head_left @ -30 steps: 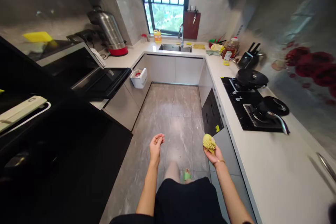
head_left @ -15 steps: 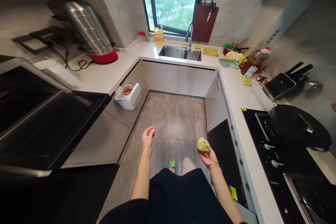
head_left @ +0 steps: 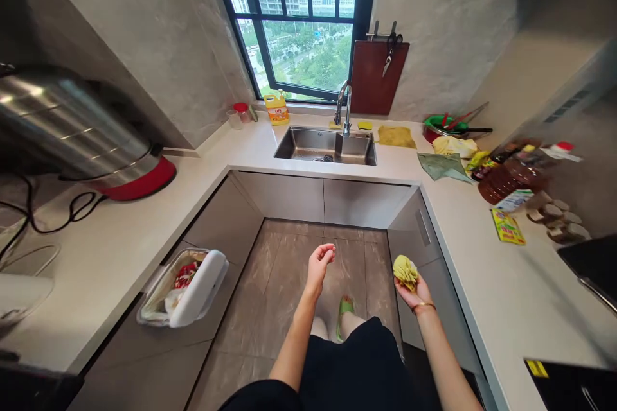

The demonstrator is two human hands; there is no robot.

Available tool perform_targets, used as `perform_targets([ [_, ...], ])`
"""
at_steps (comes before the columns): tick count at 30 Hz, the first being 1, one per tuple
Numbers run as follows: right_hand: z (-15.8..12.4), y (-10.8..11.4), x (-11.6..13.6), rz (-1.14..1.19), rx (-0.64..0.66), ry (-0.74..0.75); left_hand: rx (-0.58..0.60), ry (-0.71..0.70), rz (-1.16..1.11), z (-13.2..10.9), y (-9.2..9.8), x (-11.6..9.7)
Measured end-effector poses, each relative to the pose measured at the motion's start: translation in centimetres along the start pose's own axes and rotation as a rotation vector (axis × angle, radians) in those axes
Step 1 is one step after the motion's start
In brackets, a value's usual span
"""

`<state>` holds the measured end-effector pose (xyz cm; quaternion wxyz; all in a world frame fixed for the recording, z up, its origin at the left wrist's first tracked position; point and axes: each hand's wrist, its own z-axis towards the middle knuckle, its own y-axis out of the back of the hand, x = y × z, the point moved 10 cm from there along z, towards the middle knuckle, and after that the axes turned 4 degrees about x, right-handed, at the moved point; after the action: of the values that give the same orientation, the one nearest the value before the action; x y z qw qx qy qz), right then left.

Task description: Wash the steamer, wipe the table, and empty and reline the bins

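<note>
Yellow-green wad (head_left: 405, 271), apparently a crumpled cloth, sits low and right of centre in the frame, cupped in the upturned right hand (head_left: 416, 294). The fingers of that hand curl up around its underside, so the wad rests above the palm and projects toward the top of the frame. It is bunched into a rough ball and shows no clear long axis. A thin bracelet (head_left: 418, 306) circles the wrist just below. The left hand (head_left: 319, 263) hangs apart from it, to the left at about the same height, over the grey floor tiles (head_left: 284, 270). Its fingers are loosely curled with the tips drawn toward the thumb, and whether they pinch anything small cannot be told. The right hand is therefore the only one touching the wad. The white countertop (head_left: 482, 257) runs just to the right of the wad. The steel sink (head_left: 301, 141) with its faucet (head_left: 343, 103) lies well apart, at upper centre beneath the window. A white waste bin (head_left: 197, 289) hangs open at lower left.
</note>
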<state>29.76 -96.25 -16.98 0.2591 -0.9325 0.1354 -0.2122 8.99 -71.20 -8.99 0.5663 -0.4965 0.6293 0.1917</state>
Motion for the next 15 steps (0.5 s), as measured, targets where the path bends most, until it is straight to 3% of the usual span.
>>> perform_targets([
  [3, 5.5, -13.3, 2.3, -0.080, 0.081, -0.021, -0.070, -0.041, -0.017, 8.7, 0.2, -4.3],
  [7, 13.9, -28.6, 3.4, -0.147, 0.210, -0.074, -0.119, -0.034, -0.046, 20.2, 0.9, -6.7],
  [11, 22.6, -39.5, 4.4, -0.172, 0.302, -0.092, -0.087, -0.020, -0.045, 33.0, 0.5, -7.8],
  [15, 30.2, -47.7, 4.2, -0.279, 0.341, -0.097, 0.024, 0.058, -0.031, 45.9, -2.8, -9.8],
])
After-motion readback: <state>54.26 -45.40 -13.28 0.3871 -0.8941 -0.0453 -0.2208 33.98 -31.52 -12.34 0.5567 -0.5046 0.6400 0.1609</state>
